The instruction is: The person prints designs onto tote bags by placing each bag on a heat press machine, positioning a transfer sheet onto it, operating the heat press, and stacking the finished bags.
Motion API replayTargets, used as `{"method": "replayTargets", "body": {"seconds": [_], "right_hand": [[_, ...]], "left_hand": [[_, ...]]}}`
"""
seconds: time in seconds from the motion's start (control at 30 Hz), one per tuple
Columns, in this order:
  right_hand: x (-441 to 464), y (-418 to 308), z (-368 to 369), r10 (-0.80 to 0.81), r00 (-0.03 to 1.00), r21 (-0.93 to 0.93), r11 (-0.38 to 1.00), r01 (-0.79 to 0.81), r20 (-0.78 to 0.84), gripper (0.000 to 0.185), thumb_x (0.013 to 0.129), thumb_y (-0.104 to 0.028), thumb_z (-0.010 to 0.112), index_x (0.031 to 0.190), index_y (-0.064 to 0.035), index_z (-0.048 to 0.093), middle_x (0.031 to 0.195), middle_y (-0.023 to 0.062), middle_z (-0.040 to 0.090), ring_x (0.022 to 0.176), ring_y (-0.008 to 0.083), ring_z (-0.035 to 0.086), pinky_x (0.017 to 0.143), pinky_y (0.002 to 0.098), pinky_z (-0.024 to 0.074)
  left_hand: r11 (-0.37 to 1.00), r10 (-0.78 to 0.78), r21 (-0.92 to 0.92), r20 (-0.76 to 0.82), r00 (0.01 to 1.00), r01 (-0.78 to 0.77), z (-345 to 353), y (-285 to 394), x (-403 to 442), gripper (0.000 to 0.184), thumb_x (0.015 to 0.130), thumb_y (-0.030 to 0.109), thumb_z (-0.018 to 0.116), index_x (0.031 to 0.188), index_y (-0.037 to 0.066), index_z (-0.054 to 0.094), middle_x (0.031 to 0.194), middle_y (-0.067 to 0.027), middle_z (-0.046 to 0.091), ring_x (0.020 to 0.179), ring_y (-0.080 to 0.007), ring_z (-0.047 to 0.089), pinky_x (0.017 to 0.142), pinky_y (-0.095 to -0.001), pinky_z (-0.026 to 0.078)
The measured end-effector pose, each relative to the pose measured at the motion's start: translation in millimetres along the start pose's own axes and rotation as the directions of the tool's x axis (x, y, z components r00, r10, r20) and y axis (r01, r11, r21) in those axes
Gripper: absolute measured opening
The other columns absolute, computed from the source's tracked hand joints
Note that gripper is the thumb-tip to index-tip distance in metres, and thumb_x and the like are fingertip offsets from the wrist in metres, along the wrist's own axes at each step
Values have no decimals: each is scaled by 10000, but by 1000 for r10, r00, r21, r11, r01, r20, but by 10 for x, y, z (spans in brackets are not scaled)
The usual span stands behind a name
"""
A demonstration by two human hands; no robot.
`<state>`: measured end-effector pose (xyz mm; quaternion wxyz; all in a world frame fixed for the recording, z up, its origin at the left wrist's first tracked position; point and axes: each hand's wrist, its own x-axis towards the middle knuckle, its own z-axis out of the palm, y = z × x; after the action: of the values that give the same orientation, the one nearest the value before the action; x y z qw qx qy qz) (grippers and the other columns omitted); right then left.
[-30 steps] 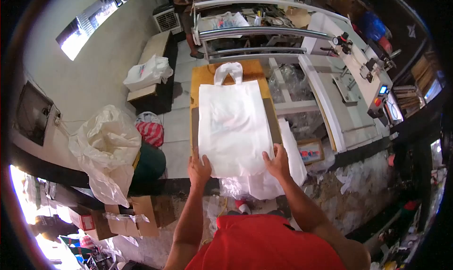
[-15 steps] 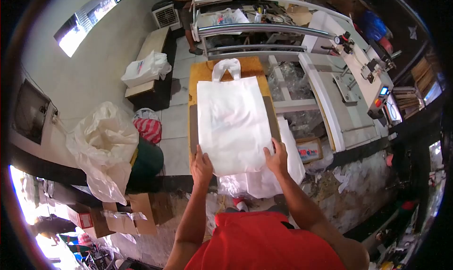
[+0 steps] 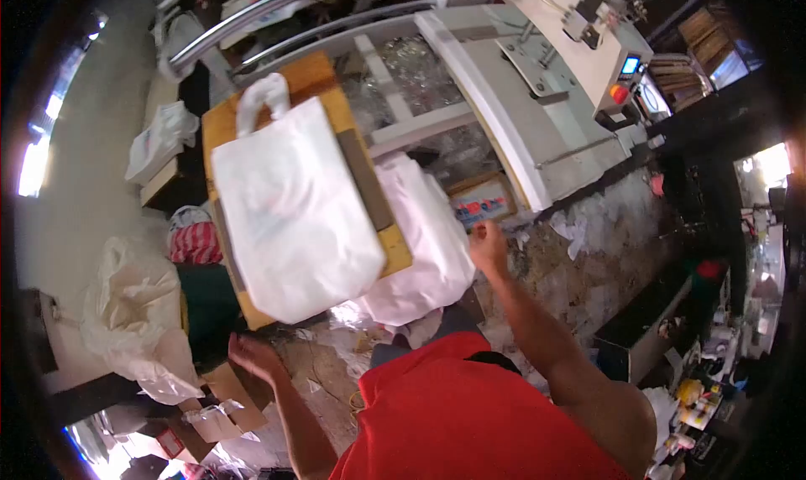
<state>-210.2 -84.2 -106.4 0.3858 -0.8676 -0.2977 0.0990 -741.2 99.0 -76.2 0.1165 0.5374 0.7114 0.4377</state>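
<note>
A white bag (image 3: 298,216) with a looped handle lies flat on a wooden board (image 3: 315,81) that has a dark pad under the bag. My left hand (image 3: 256,358) is off the bag, just below the board's near corner, with fingers stretched out and nothing in them. To the right, my right hand (image 3: 489,249) hovers beside a pile of white bags (image 3: 424,253), near a small frame (image 3: 483,201) with red and blue lettering. Its fingers look bent but are blurred, and no held item shows.
Right of the board stands a white machine (image 3: 579,44) with a lit display and red button. Metal rails (image 3: 252,27) cross behind. At the left are a large pale plastic sack (image 3: 134,312), a red-striped bag (image 3: 193,237), a cardboard box (image 3: 227,404) and white bags on a bench (image 3: 164,140).
Both hands have let go of the white bag and moved apart, the left downward, the right outward. My view has turned to the right, so the board appears farther left and tilted.
</note>
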Motion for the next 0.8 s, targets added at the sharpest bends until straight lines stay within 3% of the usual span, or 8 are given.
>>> {"method": "replayTargets", "body": {"seconds": [0.07,0.13,0.23,0.27,0.33,0.43,0.57,0.8], "right_hand": [[213,790,-50,91,994,-68,994,-86,61,194,862,-112,684,1023,-17,630,945,174,669,868,340,669,768,431,538],[463,1333,-26,166,952,-421,906,-45,256,213,843,-131,705,1017,-26,642,989,188,663,952,356,655,852,459,531],[951,1921,229,159,835,-564,801,202,526,330,844,-206,674,1144,-70,659,1198,187,630,1120,384,620,934,529,507],[1099,2040,414,279,788,-594,794,133,550,430,841,-207,683,1242,-64,620,1312,179,571,1258,399,519,1013,530,465],[1371,2554,784,-108,801,-525,703,480,589,564,807,-224,739,1313,-43,569,1348,177,552,1296,397,480,1053,508,441],[1790,2195,928,-116,771,-382,817,433,627,670,745,-242,805,1330,-26,560,1367,200,538,1306,392,467,1087,503,408],[1977,2138,1072,-30,660,-460,694,554,750,642,730,-180,815,1311,-48,578,1338,209,548,1288,388,480,1054,506,420],[1999,2388,908,-182,745,-421,728,540,641,478,786,-131,759,1243,-68,631,1213,188,614,1188,382,544,992,496,454]], "left_hand": [[945,-30,328,82,996,1,-306,-131,-386,295,1008,148,525,1192,-82,544,1141,-273,556,1082,-422,555,943,-477,459],[762,140,546,385,912,-347,-637,-1011,-909,247,965,145,540,1115,-50,551,1057,-261,550,1014,-423,559,898,-513,452],[793,-300,558,708,640,-246,-1153,-1084,-1775,290,896,183,614,1109,-7,565,1042,-251,598,969,-423,591,856,-506,481],[798,-425,569,763,487,-196,-1318,-1022,-2071,309,872,195,639,1107,7,569,1037,-248,614,954,-422,601,842,-503,491],[859,-338,461,839,426,-224,-1553,-1031,-2567,248,812,236,703,965,49,649,888,-187,667,834,-390,654,754,-502,519],[782,-528,587,802,280,-207,-1525,-863,-3066,255,812,265,719,961,62,678,877,-167,706,862,-356,688,764,-484,537],[736,-662,676,731,168,-41,-1296,-664,-3340,294,823,286,723,1010,64,681,918,-167,721,888,-339,703,782,-471,549],[764,-642,640,740,198,85,-1017,-579,-3329,385,861,337,716,1131,67,670,1002,-162,742,947,-311,727,825,-443,569]]}}
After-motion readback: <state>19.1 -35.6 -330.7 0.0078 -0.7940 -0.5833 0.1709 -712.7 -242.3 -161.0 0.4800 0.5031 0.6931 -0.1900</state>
